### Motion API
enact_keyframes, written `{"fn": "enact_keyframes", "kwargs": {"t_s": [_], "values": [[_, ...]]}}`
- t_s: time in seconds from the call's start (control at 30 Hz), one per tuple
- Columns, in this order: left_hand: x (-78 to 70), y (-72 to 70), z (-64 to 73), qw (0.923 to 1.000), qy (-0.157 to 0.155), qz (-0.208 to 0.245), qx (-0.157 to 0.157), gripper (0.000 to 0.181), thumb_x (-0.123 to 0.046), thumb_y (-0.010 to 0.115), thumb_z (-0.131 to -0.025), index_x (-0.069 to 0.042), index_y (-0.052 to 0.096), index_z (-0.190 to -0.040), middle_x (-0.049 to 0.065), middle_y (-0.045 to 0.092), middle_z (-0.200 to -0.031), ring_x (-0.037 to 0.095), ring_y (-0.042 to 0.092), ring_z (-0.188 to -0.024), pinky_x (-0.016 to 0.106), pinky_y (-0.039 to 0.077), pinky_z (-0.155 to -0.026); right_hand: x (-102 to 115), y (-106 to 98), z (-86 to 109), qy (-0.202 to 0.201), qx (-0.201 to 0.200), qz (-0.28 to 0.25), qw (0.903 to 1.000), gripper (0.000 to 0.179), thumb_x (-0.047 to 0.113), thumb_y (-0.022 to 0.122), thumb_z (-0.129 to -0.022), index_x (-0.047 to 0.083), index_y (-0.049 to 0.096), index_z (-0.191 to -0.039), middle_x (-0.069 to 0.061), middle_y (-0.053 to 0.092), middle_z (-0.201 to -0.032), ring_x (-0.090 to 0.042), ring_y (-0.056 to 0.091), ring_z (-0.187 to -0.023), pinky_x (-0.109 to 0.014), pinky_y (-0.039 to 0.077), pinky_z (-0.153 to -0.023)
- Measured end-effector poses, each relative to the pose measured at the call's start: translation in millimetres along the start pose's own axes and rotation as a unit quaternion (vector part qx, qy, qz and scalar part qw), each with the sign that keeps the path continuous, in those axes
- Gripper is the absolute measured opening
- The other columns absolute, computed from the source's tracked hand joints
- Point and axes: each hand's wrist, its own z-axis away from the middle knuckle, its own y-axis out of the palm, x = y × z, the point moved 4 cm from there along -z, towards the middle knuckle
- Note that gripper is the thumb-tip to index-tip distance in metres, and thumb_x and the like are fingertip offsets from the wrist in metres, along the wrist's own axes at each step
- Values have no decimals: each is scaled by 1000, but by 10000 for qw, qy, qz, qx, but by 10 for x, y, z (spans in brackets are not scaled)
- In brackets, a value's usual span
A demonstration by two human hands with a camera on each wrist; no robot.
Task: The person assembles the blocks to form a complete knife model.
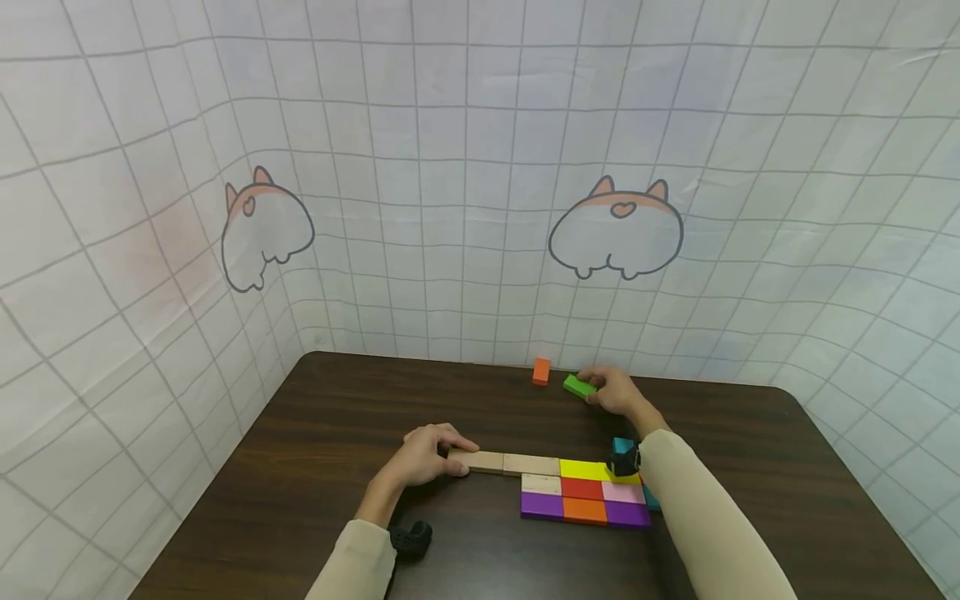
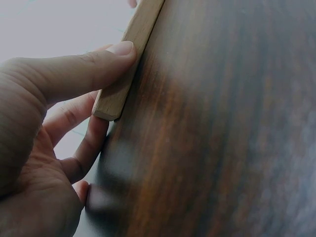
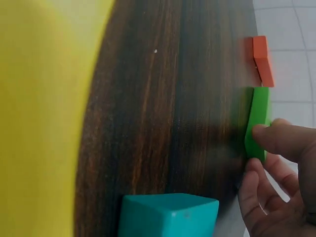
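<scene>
My left hand (image 1: 420, 457) grips the left end of a plain wooden block (image 1: 485, 462), thumb on one side and fingers on the other. That block lies end to end with a second plain block (image 1: 531, 465), which leads to the yellow blocks (image 1: 581, 470). Further back, my right hand (image 1: 618, 392) pinches a green block (image 1: 577, 387) by its right end, near the table's far edge. In the right wrist view the thumb presses the near side of the green block (image 3: 257, 116), while other fingers curl behind its end.
An orange block (image 1: 541, 372) lies left of the green one. Below the yellow blocks, flush rows hold a red block (image 1: 581, 489), a pink block (image 1: 624, 492), purple blocks (image 1: 542, 505) and another orange one. A teal block (image 1: 622, 445) sits beneath the right forearm. Behind the table (image 1: 360, 396) hangs a checked cloth.
</scene>
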Motion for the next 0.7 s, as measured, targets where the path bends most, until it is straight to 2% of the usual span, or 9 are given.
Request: {"fn": "enact_keyframes", "kwargs": {"t_s": [0.17, 0.4, 0.53, 0.7], "values": [[9, 1, -14, 10000, -4, -61, -9, 28, -21, 86, -83, -26, 81, -109, -10, 69, -97, 16, 51, -83, 62, 16, -107, 34, -8, 41, 70, 296, 116, 9995, 42, -3, 70, -89, 4, 69, -131, -29, 62, -130, -43, 58, -119, -53, 52, -96], [-24, -9, -10, 9999, -12, -115, -23, 27, -20, 85, -83, -25, 81, -109, -9, 70, -97, 15, 51, -82, 62, 16, -107, 121, -73, 181, -176, 547, 288, 9979, 42, 0, 69, -90, 8, 69, -131, -28, 62, -134, -45, 57, -124, -54, 53, -95], [-44, -7, -7, 10000, 8, -90, -9, 27, -19, 86, -82, -23, 81, -109, -8, 70, -98, 16, 51, -83, 62, 16, -105, 152, -117, 269, -347, 590, 297, 9972, 42, 2, 69, -90, 9, 69, -132, -27, 62, -133, -41, 60, -117, -51, 55, -89], [-27, 10, -13, 9999, -66, -125, 0, 27, -18, 85, -83, -26, 81, -109, -10, 69, -97, 16, 51, -83, 62, 15, -108, 202, -169, 414, -512, 555, 297, 9967, 40, 5, 70, -92, 12, 70, -131, -21, 63, -129, -29, 60, -101, -43, 54, -82]]}}
